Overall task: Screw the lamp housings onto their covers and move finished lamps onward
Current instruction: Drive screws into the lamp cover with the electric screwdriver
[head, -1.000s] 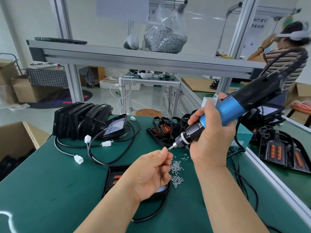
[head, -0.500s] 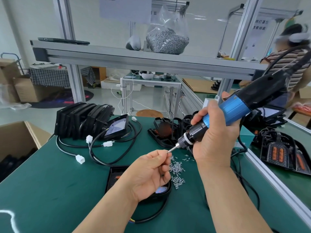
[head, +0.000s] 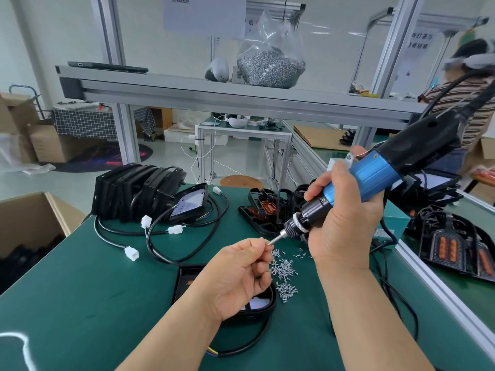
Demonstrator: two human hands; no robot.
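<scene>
Head cam is catching me mid screw-loading. My right hand [head: 345,223] is gripping the driver [head: 375,178] round its barrel, tilting it so the bit [head: 276,239] is pointing down at my left hand [head: 241,274]. Left fingertips are pinching together right at the bit tip, on what I'm guessing is a single screw [head: 269,244], though it's too tiny to really make out. The hands are sitting close but not touching.

The lamp [head: 184,285] is lying flat under my left hand and wrist, mostly hidden. The screw pile [head: 284,274] is sitting just right of that hand, below my right one. More housings [head: 134,194] are standing stacked well beyond my left hand.

So I'm reckoning I'm seating a screw on the bit. Next I'm needing it sitting straight, then swinging the driver down to a hole in the lamp without knocking it off.
</scene>
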